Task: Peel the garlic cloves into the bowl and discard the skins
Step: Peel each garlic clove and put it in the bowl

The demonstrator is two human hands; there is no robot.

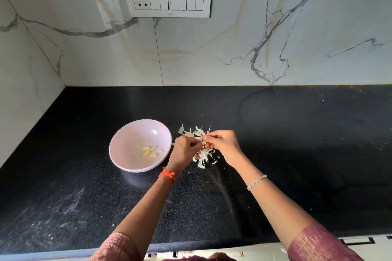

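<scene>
At the bottom edge, two mauve sleeves (115, 247) frame the view, and bare forearms reach forward over a black speckled counter (297, 154). The left wrist wears a red thread (167, 174), the right wrist a silver bracelet (256, 182).

The left hand (184, 150) and right hand (222, 144) meet just above the counter, fingertips together. Both have their fingers curled in, and between them they pinch a small garlic clove (204, 143). Only a pale sliver of it shows, so I cannot tell how much skin is still on it. The right thumb and forefinger close on it from above, and the left fingers grasp it from the side.

Straight under and around the hands lies a loose heap of white papery skins (202, 160) on the counter. Some spill toward the person and more stick out on the far side of the knuckles.

Just left of the left hand sits a pale pink bowl (131, 133), upright on the counter and close to the skins but apart from them. A handful of peeled cloves (150, 151), yellowish, rest in its bottom.

Beyond, the counter runs back to a white marble wall (212, 53) with grey veins, which turns a corner at the left. High on it is a white switch panel (167, 0) with one socket and three rocker pairs.
</scene>
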